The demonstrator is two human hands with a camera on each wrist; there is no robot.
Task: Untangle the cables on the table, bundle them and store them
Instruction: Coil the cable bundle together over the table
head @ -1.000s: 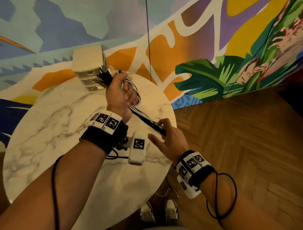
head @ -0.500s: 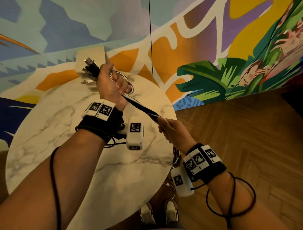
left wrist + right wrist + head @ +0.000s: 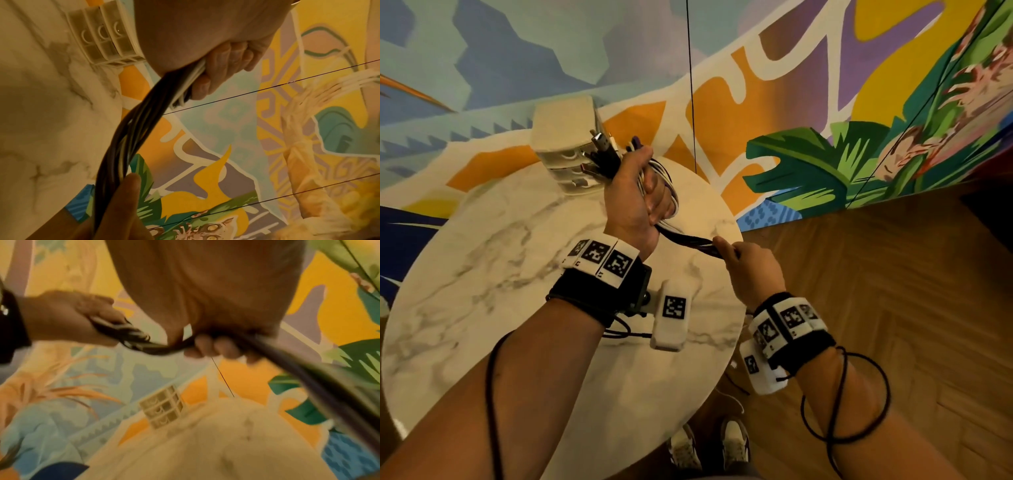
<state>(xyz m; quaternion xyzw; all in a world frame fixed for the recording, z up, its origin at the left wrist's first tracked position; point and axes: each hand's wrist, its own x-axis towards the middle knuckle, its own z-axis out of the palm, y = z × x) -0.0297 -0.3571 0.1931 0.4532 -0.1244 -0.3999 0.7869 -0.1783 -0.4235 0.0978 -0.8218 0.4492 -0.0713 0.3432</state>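
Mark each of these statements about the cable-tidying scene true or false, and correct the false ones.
1. The left hand grips a bundle of black and white cables. True.
2. The right hand is empty and rests flat on the table. False: it holds the cable bundle lower down, above the edge of the round marble table.
3. A small cream drawer unit stands at the far edge of the table. True.
4. The cable plugs hang down below the right hand. False: they stick up out of the top of the left fist.
5. The cables lie spread loose over the tabletop. False: they are gathered and held in the air between the two hands.
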